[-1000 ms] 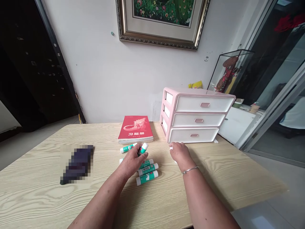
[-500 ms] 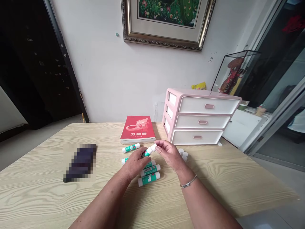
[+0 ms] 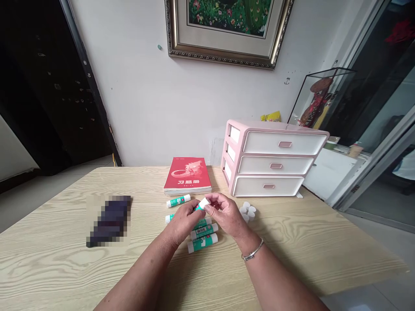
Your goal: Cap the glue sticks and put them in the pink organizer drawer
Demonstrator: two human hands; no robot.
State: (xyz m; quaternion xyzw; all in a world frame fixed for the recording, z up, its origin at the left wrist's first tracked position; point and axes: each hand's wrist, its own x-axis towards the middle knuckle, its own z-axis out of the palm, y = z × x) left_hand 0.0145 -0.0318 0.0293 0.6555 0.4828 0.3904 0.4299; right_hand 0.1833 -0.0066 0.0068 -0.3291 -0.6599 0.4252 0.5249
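Note:
A green-and-white glue stick (image 3: 200, 207) is in my left hand (image 3: 185, 222), whose fingers close around its green body. My right hand (image 3: 228, 216) pinches the white cap (image 3: 204, 203) at the stick's upper end; the cap sits against the body. Below and beside my left hand lie several more glue sticks, among them a nearest one (image 3: 202, 243), one with a barcode (image 3: 204, 231) and one by the book (image 3: 178, 201). Part of the group is hidden under my left hand. Several loose white caps (image 3: 249, 211) lie together just right of my right hand.
A red book (image 3: 188, 173) lies behind the glue sticks. To its right stands a pink-and-white drawer unit (image 3: 275, 165) with its drawers closed. A dark, pixelated item (image 3: 110, 220) lies at left on the wooden table (image 3: 145, 272). A wall is behind.
My right hand has moved slightly left and down toward my left hand. The white end of the held glue stick now shows shorter, and more of the loose caps are visible.

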